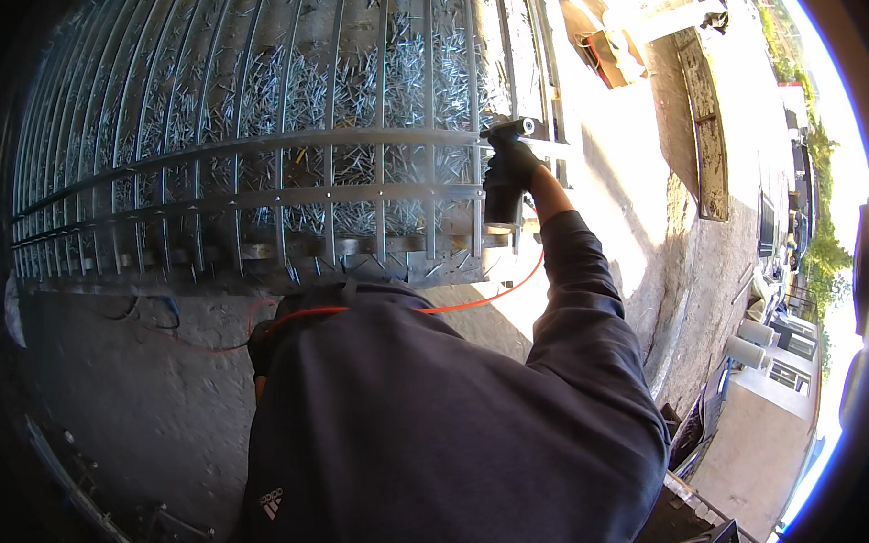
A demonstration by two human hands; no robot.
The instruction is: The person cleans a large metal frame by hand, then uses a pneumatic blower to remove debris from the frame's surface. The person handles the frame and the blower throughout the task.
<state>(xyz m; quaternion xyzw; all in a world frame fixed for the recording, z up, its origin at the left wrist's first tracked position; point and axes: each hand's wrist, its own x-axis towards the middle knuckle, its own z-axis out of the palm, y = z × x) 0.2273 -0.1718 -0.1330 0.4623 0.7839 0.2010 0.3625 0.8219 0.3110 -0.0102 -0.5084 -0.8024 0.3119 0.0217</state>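
Observation:
My right hand (517, 165), in a black glove, is closed round a black air-powered rivet gun (502, 205) with a thick cylindrical lower end. The tool is at the right end of a large frame of thin metal strips (363, 137), over two long crossing strips. Whether its nose touches the metal is hidden. An orange-red air hose (481, 301) runs below the tool and across my front. My left hand (259, 348), also black-gloved, is low beside my body near the hose; my sleeve hides most of its fingers.
Many thin metal pins (364, 87), like spent rivet stems, lie scattered under the frame. To the right are an opened cardboard box (616, 60) and a long weathered wooden plank piece (705, 128). Farther off are white cylinders (748, 351) and a low building. Concrete floor (153, 396) spreads at left.

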